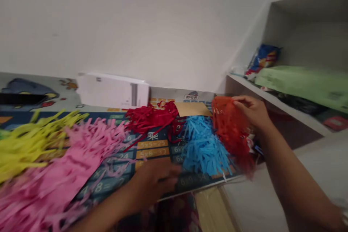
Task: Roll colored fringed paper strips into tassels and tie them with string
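My right hand [251,110] pinches the top of an orange-red paper tassel [231,127], whose fringe hangs down at the right end of the table. Left of it a blue fringed paper bundle [205,146] lies on the printed mat [152,154]. My left hand [154,181] hovers near the table's front edge, smeared by motion; its fingers look stretched out and nothing shows in them. A dark red fringed bundle [152,117] lies farther back. Large pink [78,163] and yellow fringed paper [35,134] spread over the left side.
A white box [114,90] stands against the wall behind the mat. Near the blue bundle lies a tan paper piece [193,109]. On the right, white shelves [288,103] hold a green bag [307,81] and a blue packet [266,56]. Below the table edge is a pale yellow item [214,208].
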